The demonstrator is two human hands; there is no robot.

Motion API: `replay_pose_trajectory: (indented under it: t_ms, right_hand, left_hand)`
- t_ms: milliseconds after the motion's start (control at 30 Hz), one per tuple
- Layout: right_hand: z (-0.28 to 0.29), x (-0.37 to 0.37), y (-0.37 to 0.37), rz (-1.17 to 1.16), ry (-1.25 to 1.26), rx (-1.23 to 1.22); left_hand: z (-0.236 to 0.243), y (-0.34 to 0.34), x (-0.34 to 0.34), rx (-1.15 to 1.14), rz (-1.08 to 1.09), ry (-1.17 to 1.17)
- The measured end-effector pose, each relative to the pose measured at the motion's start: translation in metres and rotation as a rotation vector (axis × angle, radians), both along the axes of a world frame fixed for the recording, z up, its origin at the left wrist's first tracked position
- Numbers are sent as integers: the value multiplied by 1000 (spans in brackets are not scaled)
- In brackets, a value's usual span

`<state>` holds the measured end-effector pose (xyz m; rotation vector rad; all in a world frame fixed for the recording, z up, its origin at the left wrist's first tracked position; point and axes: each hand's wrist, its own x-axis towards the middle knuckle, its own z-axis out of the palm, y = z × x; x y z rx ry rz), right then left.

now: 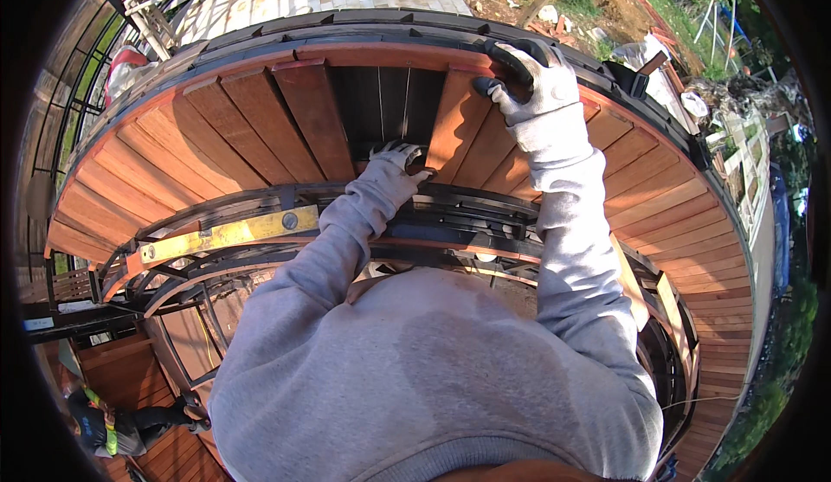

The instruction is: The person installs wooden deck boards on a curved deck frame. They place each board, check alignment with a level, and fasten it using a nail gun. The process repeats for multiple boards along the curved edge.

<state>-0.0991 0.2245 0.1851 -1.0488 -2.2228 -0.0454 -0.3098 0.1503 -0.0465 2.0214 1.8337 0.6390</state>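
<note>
My left hand [400, 169], in a pale glove, reaches to the inner end of a reddish wooden board [452, 127] and curls its fingers there; part of the grip is hidden. This board borders a dark gap [368, 106] where the black backing shows. At the outer edge, my right hand [541, 80], in a pale glove with dark fingertips, bends its fingers over the curved rail [389, 53]. Its thumb rests near the board's outer end. Another board [313, 118] lies slightly askew on the gap's left side.
A yellow spirit level [229, 233] lies along the inner curved frame at left. Boards [692, 222] fan round the curve on both sides. Dark metal framing [467, 205] runs close to my body. A person [121, 421] is on the wooden decking below left.
</note>
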Motion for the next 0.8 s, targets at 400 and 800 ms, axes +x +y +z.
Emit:
replay_pose_trajectory:
  t_ms: [400, 800]
  right_hand:
    - [4, -9, 0, 79, 33, 42]
    - [-18, 3, 24, 224, 162, -30]
  left_hand:
    - [28, -47, 2, 288, 150, -312]
    - [5, -192, -220, 531, 1910, -557]
